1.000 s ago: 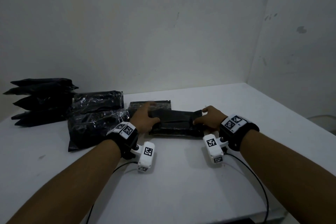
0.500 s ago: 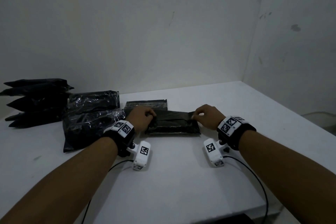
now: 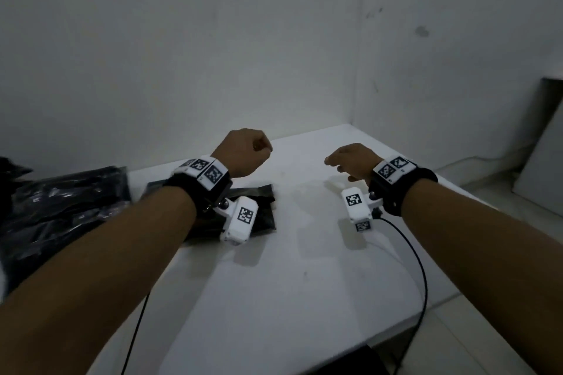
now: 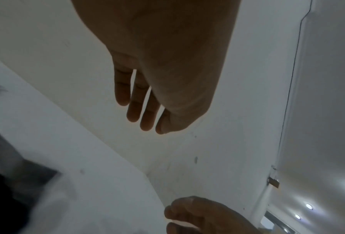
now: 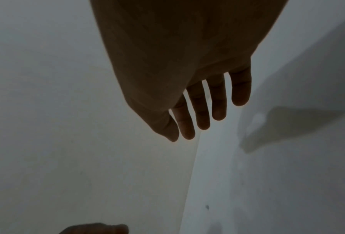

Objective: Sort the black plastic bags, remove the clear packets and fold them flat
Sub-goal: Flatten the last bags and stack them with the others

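White table [image 3: 304,253] meets grey walls at the far corner. Both my hands are lifted and hold nothing: left hand [image 3: 243,152] with loose fingers [image 4: 133,102], right hand [image 3: 350,161] relaxed. Folded black plastic bag [image 3: 262,207] lies flat under my left wrist; shiny black bags [image 3: 61,207] are piled at left.

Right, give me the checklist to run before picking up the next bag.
1. Left hand empty: ok.
2. Right hand empty: ok.
3. Both hands lifted off the table: ok.
4. Folded black bag lying on the table, untouched: ok.
5. Its fold flat: cannot tell, the left wrist hides most of it.
6. Pile of wrapped bags at the left, in view: ok.
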A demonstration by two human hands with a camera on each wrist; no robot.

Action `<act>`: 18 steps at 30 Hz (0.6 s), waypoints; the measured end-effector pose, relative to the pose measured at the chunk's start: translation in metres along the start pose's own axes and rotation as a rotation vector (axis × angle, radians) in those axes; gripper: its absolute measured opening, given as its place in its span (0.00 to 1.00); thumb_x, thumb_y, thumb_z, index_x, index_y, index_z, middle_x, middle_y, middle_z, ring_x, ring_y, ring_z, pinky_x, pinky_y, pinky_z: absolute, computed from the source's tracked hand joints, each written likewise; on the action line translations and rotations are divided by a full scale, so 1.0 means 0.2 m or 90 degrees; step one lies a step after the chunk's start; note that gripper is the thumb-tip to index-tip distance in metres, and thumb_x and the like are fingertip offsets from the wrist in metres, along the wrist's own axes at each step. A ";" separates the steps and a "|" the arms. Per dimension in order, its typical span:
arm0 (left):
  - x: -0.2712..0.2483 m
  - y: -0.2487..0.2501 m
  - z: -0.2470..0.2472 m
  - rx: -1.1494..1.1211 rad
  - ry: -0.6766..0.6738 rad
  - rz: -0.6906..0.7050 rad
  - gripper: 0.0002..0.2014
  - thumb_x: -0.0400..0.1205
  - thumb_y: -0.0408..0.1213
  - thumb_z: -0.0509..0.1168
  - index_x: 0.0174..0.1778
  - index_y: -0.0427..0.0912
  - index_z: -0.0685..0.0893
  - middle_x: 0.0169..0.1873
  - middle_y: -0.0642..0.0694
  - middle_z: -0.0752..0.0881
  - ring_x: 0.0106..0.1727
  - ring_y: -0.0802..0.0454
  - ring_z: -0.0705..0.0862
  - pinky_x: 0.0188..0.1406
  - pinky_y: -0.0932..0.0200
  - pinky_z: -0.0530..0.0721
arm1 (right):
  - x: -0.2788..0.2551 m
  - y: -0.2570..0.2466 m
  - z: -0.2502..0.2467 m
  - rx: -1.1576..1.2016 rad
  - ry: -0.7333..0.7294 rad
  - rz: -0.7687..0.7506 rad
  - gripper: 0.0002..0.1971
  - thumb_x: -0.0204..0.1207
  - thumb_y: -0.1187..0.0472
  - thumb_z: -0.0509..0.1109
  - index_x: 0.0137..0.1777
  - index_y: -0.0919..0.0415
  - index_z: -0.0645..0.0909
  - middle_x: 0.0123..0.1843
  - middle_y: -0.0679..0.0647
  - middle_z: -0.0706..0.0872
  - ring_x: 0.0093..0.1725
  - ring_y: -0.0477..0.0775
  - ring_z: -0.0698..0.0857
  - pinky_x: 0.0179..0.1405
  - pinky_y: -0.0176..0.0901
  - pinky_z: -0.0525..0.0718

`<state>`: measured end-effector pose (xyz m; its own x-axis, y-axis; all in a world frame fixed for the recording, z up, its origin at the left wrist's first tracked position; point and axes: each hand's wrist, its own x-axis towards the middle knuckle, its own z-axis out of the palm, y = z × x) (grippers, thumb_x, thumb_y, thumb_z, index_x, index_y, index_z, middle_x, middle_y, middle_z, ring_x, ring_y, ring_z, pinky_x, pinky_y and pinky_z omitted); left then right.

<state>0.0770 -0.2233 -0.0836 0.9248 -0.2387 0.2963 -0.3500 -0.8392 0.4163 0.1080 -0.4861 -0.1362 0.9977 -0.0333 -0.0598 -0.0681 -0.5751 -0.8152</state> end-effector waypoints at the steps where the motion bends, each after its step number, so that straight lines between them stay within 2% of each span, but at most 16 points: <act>1: 0.07 0.08 0.06 0.002 -0.026 0.011 0.05 0.82 0.38 0.68 0.48 0.48 0.89 0.45 0.53 0.87 0.52 0.52 0.85 0.49 0.64 0.75 | 0.02 0.03 -0.05 0.004 0.008 0.034 0.16 0.77 0.53 0.74 0.57 0.64 0.88 0.61 0.62 0.89 0.59 0.58 0.88 0.47 0.46 0.85; 3: 0.20 0.21 0.21 0.020 -0.102 0.030 0.07 0.83 0.41 0.68 0.54 0.46 0.89 0.52 0.49 0.89 0.58 0.50 0.85 0.51 0.64 0.75 | 0.05 0.11 -0.16 0.010 0.023 0.093 0.17 0.77 0.53 0.73 0.58 0.65 0.87 0.61 0.60 0.89 0.61 0.61 0.88 0.55 0.54 0.87; 5: 0.33 0.30 0.37 0.045 -0.187 0.027 0.13 0.84 0.46 0.68 0.61 0.46 0.87 0.61 0.47 0.88 0.65 0.48 0.83 0.57 0.63 0.75 | 0.09 0.18 -0.25 0.010 0.043 0.129 0.16 0.77 0.54 0.72 0.57 0.66 0.86 0.60 0.59 0.90 0.60 0.63 0.89 0.56 0.56 0.87; 8: 0.50 0.38 0.61 0.068 -0.293 -0.002 0.24 0.84 0.56 0.67 0.73 0.48 0.80 0.75 0.45 0.79 0.76 0.47 0.76 0.72 0.56 0.70 | 0.16 0.28 -0.40 0.034 0.087 0.168 0.14 0.77 0.56 0.71 0.53 0.67 0.87 0.56 0.58 0.91 0.58 0.61 0.90 0.46 0.49 0.86; 10: 0.61 0.40 0.75 0.084 -0.328 -0.021 0.32 0.84 0.59 0.65 0.81 0.48 0.72 0.82 0.45 0.71 0.82 0.47 0.70 0.78 0.54 0.65 | 0.22 0.34 -0.49 0.057 0.101 0.181 0.09 0.79 0.58 0.70 0.43 0.63 0.84 0.53 0.56 0.90 0.52 0.57 0.89 0.37 0.42 0.81; 11: 0.67 0.40 0.81 0.095 -0.336 -0.022 0.35 0.83 0.61 0.65 0.84 0.47 0.68 0.84 0.46 0.67 0.84 0.46 0.67 0.80 0.53 0.62 | 0.25 0.37 -0.52 0.074 0.109 0.187 0.08 0.79 0.58 0.70 0.41 0.61 0.83 0.51 0.56 0.88 0.50 0.55 0.87 0.32 0.39 0.78; 13: 0.79 0.39 0.92 0.132 -0.342 -0.027 0.45 0.80 0.68 0.63 0.87 0.46 0.59 0.87 0.44 0.60 0.87 0.43 0.60 0.84 0.48 0.58 | 0.34 0.40 -0.59 0.084 0.115 0.196 0.06 0.77 0.58 0.72 0.50 0.60 0.83 0.53 0.56 0.86 0.50 0.55 0.85 0.29 0.39 0.76; 15: 0.88 0.36 0.99 0.171 -0.343 -0.062 0.57 0.71 0.79 0.61 0.89 0.50 0.50 0.88 0.41 0.52 0.88 0.39 0.51 0.85 0.39 0.54 | 0.47 0.43 -0.63 0.071 0.123 0.201 0.17 0.76 0.56 0.72 0.63 0.61 0.83 0.61 0.59 0.86 0.59 0.59 0.86 0.30 0.39 0.75; 18: 0.97 0.32 1.06 0.195 -0.324 -0.105 0.62 0.66 0.83 0.61 0.89 0.54 0.41 0.88 0.38 0.39 0.88 0.34 0.38 0.84 0.30 0.47 | 0.65 0.43 -0.65 0.052 0.120 0.212 0.22 0.79 0.57 0.70 0.71 0.64 0.80 0.69 0.60 0.84 0.68 0.60 0.83 0.34 0.38 0.78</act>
<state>0.2660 -0.4279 -0.1818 0.9446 -0.2339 -0.2304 -0.2074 -0.9691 0.1337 0.2331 -0.6455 -0.1397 0.9044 -0.3611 -0.2274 -0.3804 -0.4408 -0.8130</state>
